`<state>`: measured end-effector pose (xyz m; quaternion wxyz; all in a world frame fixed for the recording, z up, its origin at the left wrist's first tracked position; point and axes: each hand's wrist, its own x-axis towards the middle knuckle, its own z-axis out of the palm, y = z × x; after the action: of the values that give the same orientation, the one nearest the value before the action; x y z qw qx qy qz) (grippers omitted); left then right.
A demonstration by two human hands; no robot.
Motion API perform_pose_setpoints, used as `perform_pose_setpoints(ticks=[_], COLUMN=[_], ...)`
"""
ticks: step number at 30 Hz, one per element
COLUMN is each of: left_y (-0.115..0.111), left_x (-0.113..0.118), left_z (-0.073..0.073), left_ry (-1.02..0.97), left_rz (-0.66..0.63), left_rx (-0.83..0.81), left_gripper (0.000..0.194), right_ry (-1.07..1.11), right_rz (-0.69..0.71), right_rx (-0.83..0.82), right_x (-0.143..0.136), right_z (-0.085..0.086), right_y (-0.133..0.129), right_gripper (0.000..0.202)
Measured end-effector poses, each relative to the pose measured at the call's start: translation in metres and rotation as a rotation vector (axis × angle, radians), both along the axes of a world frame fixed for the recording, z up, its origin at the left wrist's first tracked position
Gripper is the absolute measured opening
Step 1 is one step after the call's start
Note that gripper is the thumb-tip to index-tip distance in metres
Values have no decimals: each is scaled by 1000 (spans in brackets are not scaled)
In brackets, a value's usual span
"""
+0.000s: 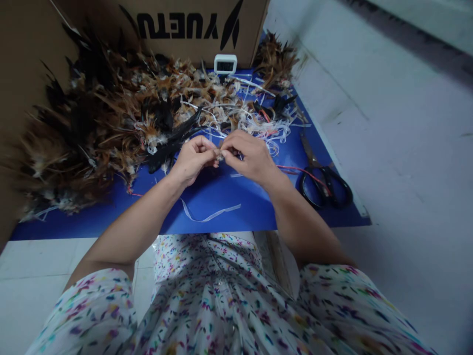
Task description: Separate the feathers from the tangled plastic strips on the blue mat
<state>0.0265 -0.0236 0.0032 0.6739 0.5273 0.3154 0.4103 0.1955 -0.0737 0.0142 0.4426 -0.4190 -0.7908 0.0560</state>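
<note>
Both hands meet over the middle of the blue tabletop (221,217), fingertips almost touching. My left hand (195,159) pinches a small brownish, fluffy piece (220,156), perhaps the base of a feather; most of it is hidden by the fingers. My right hand (249,154) is closed in a pinch at the same piece, from the right. Just behind the hands lie long black feathers (177,138) and a tangle of clear and white ties (271,128). A loose translucent strip (210,217) curls on the table in front of them.
A large heap of brown and black feathers (107,113) covers the left and back. Black-handled scissors (325,185) lie at the right with a red strand across them. A small white digital clock (225,64) stands before a cardboard box (177,24). Another feather bunch (275,59) is behind right.
</note>
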Motion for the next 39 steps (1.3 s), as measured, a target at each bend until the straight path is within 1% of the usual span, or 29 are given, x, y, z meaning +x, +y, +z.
perform_pose_setpoints(ticks=[4,8,11,17,25,30,35,39], left_y=[0,1,1,2,-2,-4,-5,-5], left_x=[-1,-3,-3,-3,-3,-2,-3,-4], left_z=[2,2,1,0,2,1,1,0], left_ry=[6,1,20,107,165,170,189,260], left_rz=[-10,-52,-58,-69,-58,-40,-16,16], left_rx=[43,78,114,191,189,219,291,384], left_gripper=[35,39,41,41,39,36,30,24], right_ry=[86,100,108,127,150,164,175,196], right_rz=[-4,34,44,43,6,-9,-31,-38], right_rx=[-150,-243,-296,-351,-401,-404,-428,-446], right_x=[2,4,5,5,5,5,4,3], right_z=[2,3,1,0,2,1,0,-2], right_y=[-1,-1,0,0,-1,0,1,3], right_gripper=[16,17,16,12,10,10,11,11])
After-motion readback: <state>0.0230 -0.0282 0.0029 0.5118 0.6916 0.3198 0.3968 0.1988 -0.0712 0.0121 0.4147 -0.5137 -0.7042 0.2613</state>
